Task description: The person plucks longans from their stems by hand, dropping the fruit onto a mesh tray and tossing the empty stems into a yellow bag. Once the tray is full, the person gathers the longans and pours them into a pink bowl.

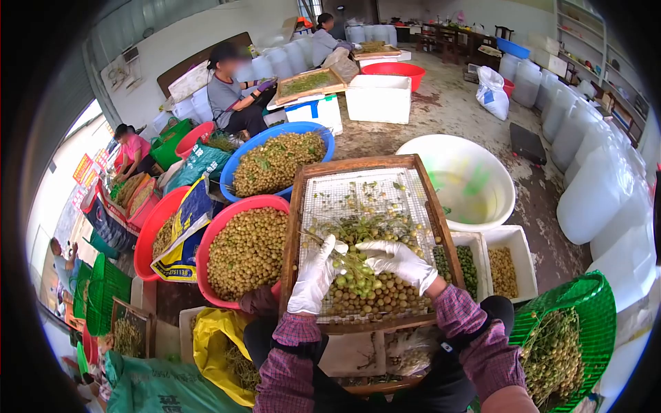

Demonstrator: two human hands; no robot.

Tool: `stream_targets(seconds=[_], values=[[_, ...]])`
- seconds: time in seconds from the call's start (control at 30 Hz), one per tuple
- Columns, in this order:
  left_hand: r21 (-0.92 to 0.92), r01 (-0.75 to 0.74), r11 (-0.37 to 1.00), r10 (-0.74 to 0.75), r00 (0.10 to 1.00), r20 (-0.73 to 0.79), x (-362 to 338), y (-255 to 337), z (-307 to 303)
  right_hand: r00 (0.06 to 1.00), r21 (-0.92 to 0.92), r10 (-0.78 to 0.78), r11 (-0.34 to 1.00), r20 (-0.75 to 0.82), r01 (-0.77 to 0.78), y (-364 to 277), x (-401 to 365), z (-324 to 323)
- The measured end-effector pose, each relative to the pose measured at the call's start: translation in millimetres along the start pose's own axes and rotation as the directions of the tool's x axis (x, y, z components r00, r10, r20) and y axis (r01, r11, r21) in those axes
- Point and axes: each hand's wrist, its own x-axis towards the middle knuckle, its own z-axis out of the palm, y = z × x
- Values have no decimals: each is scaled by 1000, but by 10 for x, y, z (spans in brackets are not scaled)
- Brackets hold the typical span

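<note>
My left hand (318, 274), in a white glove, is closed on a fruit cluster (358, 279) of small round green fruits with stems and leaves. From the other side my right hand (399, 264), also gloved, closes its fingers on the same cluster. Both hands are over a wooden-framed mesh tray (303, 189) in front of me. Loose round tan-yellow fruits (372, 297) are heaped on the mesh under the hands. Behind them lie leafy stems (351, 228) and scattered leaf bits. Some fingertips are hidden by the cluster.
Left of the tray stand a pink tub (206, 258) and a blue tub (329, 148), both full of fruit. A white basin (499, 186) and foam boxes (523, 258) are on the right, near a green basket (599, 323). Co-workers (231, 96) sit farther back.
</note>
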Motion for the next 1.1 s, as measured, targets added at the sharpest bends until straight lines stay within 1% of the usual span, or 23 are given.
stream_targets(seconds=[0.03, 0.07, 0.17, 0.2, 0.23, 0.3, 0.33, 0.37, 0.43, 0.47, 0.53, 0.57, 0.63, 0.67, 0.77, 0.8, 0.87, 0.9, 0.93, 0.97, 1.03, 1.07, 1.1], values=[[15, 4, 1000, -4, 1000, 2, 3, -13, 20, 1000, 2, -3, 1000, 11, 3, 29, 6, 21], [28, 11, 1000, -11, 1000, 1, -4, -42, 28, 997, -59, -67, 996, -31, 65, 59, 12, 51], [59, 22, 998, -21, 1000, -15, 104, -200, -96, 993, -102, -25, 995, -114, 13, 83, -5, 28], [74, 31, 997, -29, 999, -31, 180, -272, -175, 977, 56, -83, 994, -199, 96, 118, -10, 63], [87, 38, 996, -34, 998, -45, 170, -255, -152, 976, 91, -68, 992, -205, 88, 99, -29, 54], [-18, 46, 999, -46, 999, -24, 145, -197, -133, 976, 155, -39, 985, -213, 73, 24, -85, -13], [-70, 50, 996, -51, 999, -13, 107, -145, -95, 967, 287, -36, 952, -253, 110, -34, -122, -27], [-110, 28, 993, -25, 999, 30, 91, -119, -110, 959, 478, -62, 857, -276, 194, 41, -94, -108], [-194, -13, 981, 36, 993, 113, 62, -48, -144, 949, 457, 10, 878, -314, 142, 31, -110, -154], [-246, -2, 969, 29, 994, 103, 11, -5, -87, 959, 497, 54, 862, -278, 95, 46, -104, -139], [-412, 69, 908, 27, 975, 223, 44, -47, -82, 970, 573, 140, 820, -201, 0, 95, -102, -77], [-486, 112, 867, 33, 959, 281, 54, -64, -80, 976, 468, 139, 883, -167, -45, 99, -103, -60], [-535, 116, 837, -9, 980, 198, 35, -69, -50, 983, 237, 150, 964, -102, -122, 76, -117, -5], [-559, 115, 821, -31, 987, 157, 24, -59, -31, 983, 55, 135, 990, -122, -129, 22, -137, 52], [-576, 112, 810, 2, 981, 194, 54, -69, -85, 995, 44, 99, 994, -33, -98, -5, -131, 139], [-546, 84, 834, -15, 991, 131, 58, -95, -79, 995, 37, 94, 995, -28, -93, 61, -102, 154], [-477, 36, 878, -40, 999, 2, 11, -103, 2, 987, -79, 157, 984, -45, -160, -72, -132, 192], [-464, 45, 885, -44, 999, 14, 23, -117, -12, 981, -136, 188, 972, -55, -194, -141, -147, 212], [-452, 54, 891, -47, 999, 27, 30, -124, -22, 994, -144, 87, 985, -65, -96, -169, -141, 240], [-439, 63, 896, -51, 998, 39, 33, -132, -29, 997, -224, 5, 974, -76, -22, -97, -117, 212], [-420, 51, 906, -61, 998, -11, 8, -114, 17, 984, -379, -160, 918, -76, 119, 53, -55, 153], [-410, 44, 911, -64, 997, -36, -5, -95, 44, 970, -393, -223, 904, -94, 170, 69, -77, 137], [-484, 66, 873, -36, 997, 72, 34, -108, -3, 975, -343, -184, 930, -128, 131, 68, -90, 98]])
